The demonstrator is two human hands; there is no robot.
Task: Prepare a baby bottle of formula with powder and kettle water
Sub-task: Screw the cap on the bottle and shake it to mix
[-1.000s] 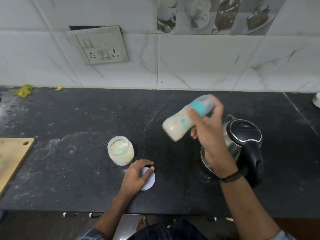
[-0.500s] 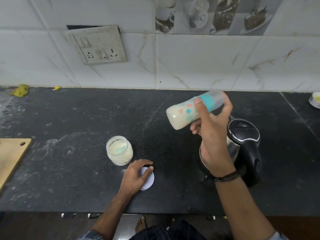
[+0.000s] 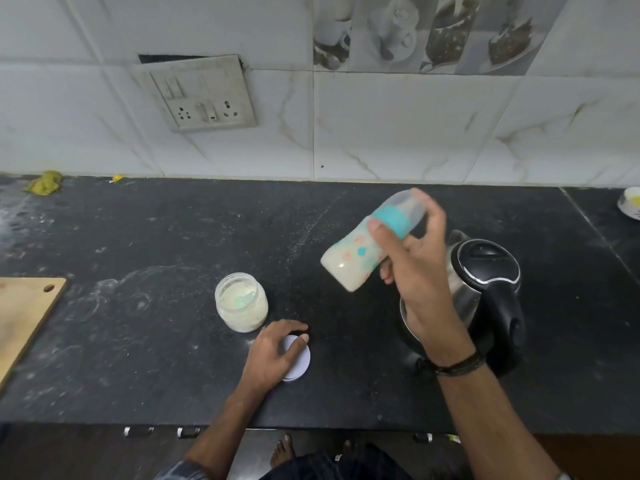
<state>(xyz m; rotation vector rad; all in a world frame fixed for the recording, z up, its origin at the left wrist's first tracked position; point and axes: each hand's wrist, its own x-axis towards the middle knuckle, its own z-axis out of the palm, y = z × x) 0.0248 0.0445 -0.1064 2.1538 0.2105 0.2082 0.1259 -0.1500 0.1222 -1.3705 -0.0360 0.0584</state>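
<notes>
My right hand grips a baby bottle in the air, tilted with its base down-left and its capped teal collar up-right. Milky liquid fills the bottle. Behind that hand a steel kettle with a black lid and handle stands on the dark counter. An open jar of pale powder with a teal scoop inside sits left of centre. My left hand rests flat on the jar's white lid, which lies on the counter just in front of the jar.
A wooden cutting board lies at the left edge. A yellow-green cloth sits at the back left by the tiled wall. A small bowl shows at the far right. A socket panel hangs on the wall.
The bottle swings up and down in my right hand, its base dropping lower again now. My left hand stays on the lid.
</notes>
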